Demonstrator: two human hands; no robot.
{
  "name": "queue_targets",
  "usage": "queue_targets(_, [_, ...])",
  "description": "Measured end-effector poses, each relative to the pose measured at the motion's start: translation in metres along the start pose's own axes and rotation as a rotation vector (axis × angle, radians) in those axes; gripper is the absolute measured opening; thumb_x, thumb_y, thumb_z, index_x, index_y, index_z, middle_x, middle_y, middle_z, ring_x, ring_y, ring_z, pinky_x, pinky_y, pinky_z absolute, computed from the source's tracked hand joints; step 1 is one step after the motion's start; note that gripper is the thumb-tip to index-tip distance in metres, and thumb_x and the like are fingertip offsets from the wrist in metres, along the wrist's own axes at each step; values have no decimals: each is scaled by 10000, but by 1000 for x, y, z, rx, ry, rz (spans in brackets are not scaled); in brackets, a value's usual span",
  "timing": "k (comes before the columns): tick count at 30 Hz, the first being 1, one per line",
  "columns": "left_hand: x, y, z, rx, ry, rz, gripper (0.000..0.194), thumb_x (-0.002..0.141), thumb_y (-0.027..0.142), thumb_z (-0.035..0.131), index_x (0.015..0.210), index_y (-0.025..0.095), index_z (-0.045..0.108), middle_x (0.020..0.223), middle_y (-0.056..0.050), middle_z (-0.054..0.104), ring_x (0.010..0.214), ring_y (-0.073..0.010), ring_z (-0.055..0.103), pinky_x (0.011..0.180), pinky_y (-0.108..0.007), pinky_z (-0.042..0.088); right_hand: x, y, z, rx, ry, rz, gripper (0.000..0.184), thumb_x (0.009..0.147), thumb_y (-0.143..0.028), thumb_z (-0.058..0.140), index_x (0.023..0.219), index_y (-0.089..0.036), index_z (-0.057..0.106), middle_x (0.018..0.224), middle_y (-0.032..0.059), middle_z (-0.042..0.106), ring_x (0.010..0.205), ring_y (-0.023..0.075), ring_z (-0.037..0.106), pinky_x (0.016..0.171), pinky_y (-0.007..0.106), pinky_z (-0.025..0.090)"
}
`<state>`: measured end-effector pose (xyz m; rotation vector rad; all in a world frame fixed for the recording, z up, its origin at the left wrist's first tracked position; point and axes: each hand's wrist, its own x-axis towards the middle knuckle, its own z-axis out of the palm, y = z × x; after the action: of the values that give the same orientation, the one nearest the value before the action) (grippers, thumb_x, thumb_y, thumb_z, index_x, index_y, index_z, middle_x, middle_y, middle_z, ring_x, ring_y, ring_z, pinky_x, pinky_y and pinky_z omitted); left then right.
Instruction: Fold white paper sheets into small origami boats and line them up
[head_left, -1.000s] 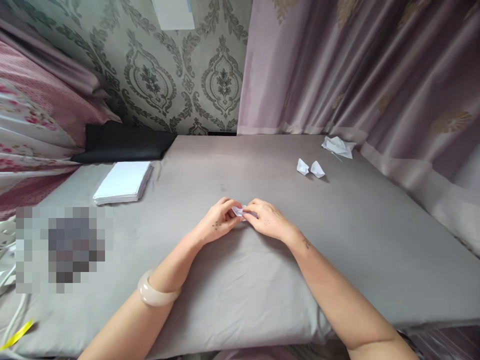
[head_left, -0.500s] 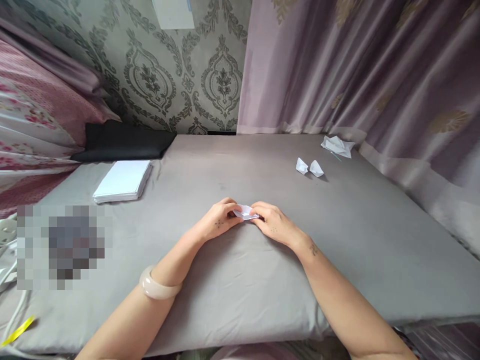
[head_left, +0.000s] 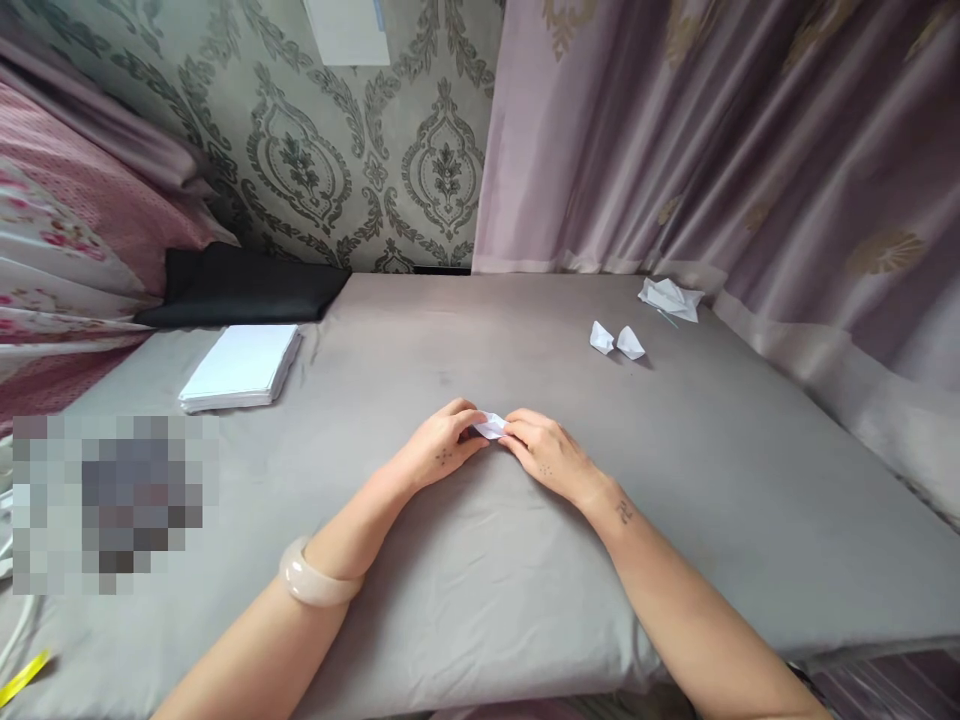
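Observation:
Between my two hands is a small folded piece of white paper (head_left: 492, 426), low over the grey cloth. My left hand (head_left: 450, 442) pinches its left end, thumb on the near side and fingers on the far side. The right end is gripped by my right hand (head_left: 546, 448), whose fingertips cover that corner. Only the middle of the folded paper shows. Farther back on the right stand two small folded paper shapes (head_left: 601, 338), close beside each other and apart from my hands.
A stack of white paper (head_left: 241, 366) lies at the left, in front of a folded black cloth (head_left: 244, 285). More folded paper pieces (head_left: 670, 299) lie at the back right by the curtain (head_left: 600, 150). A yellow strip (head_left: 24, 678) is at the near left. The grey cloth (head_left: 420, 340) covers the table.
My right hand has shifted slightly left over the paper's end, so less of the paper shows. Both hands keep hold of it. The camera view has moved a little.

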<state>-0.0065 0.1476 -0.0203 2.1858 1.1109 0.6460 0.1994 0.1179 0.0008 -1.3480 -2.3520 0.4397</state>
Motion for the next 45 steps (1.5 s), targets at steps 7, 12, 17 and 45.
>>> queue_targets(7, [1,-1,-2,-86,201,-48,433,870,364,540,1283,263,463,1302,-117,392,936,-172,592,657,-293,557,18,46,-18,-223,243,390,263,953,-253,434,899,-176,681,1010,95,647,941,180,599,836,258,423])
queue_targets(12, [3,-9,3,-23,209,-35,363,885,358,504,1226,235,479,1225,-111,468,842,-155,614,688,-318,557,42,96,-41,-334,287,659,292,940,-204,416,1007,-113,684,1053,163,626,980,230,596,828,306,415])
queue_targets(17, [2,-9,4,20,189,-34,339,890,355,492,1203,226,491,1224,-115,486,851,-164,627,713,-324,555,67,115,-44,-341,279,750,316,939,-199,402,1069,-121,680,1080,172,624,992,251,604,813,322,425])
queue_targets(45, [3,-10,3,21,183,-23,308,892,318,470,1180,214,503,1179,-122,518,864,-171,628,717,-318,550,65,111,-52,-329,288,790,328,936,-206,413,1219,-148,567,1089,157,657,1011,262,621,790,323,424])
